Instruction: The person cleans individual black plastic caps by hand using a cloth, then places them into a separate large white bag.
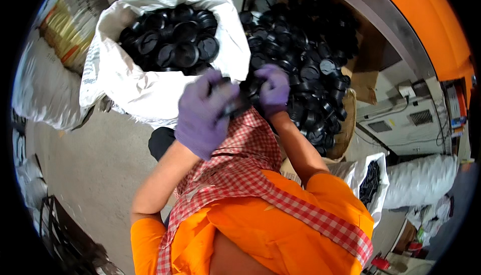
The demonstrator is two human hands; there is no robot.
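Observation:
My left hand (201, 117), in a purple glove, is closed on a black round cap (236, 105) above my lap. Motion blurs both the cap and the fingers around it. To its right, my right hand (274, 90), gloved the same, has its fingers curled in at the near left edge of a big heap of black round caps (310, 72). Dark pieces lie against its fingers, and what it grips cannot be made out. Beyond my left hand stands a white woven sack (150, 87) with its mouth spread wide, holding many similar black caps (173, 39).
A cardboard box (347, 119) edges the heap on the right, under an orange machine (418, 19). Nearer stands a white sack (378, 174) with thin black parts. Full white sacks (47, 82) line the left, and a dark metal rack (65, 235) is at lower left.

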